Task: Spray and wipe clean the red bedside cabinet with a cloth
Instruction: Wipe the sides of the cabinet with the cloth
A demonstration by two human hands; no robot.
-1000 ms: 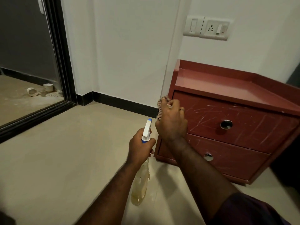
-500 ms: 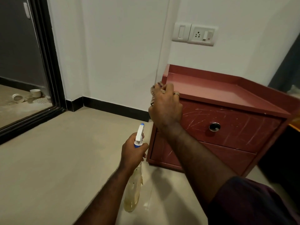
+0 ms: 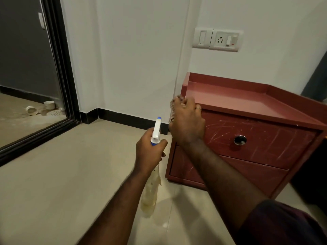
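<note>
The red bedside cabinet [image 3: 256, 142] stands against the white wall at the right, with two scratched drawers and a raised rim around its top. My right hand [image 3: 187, 122] presses a bunched, patterned cloth [image 3: 173, 107] against the cabinet's upper left front corner; most of the cloth is hidden behind the hand. Just left of the cabinet, my left hand [image 3: 149, 152] grips the neck of a clear spray bottle [image 3: 150, 191] with a white and blue nozzle, hanging over the floor.
A switch and socket plate [image 3: 218, 39] sits on the wall above the cabinet. A black-framed glass door [image 3: 60, 68] stands at the left, with small white pots [image 3: 40, 107] behind it. Beige tiled floor [image 3: 62, 174] spreads to the left.
My right hand has slid the cloth upward along the cabinet's left front edge, from the upper drawer's side to the top corner. The left hand keeps the bottle in much the same place.
</note>
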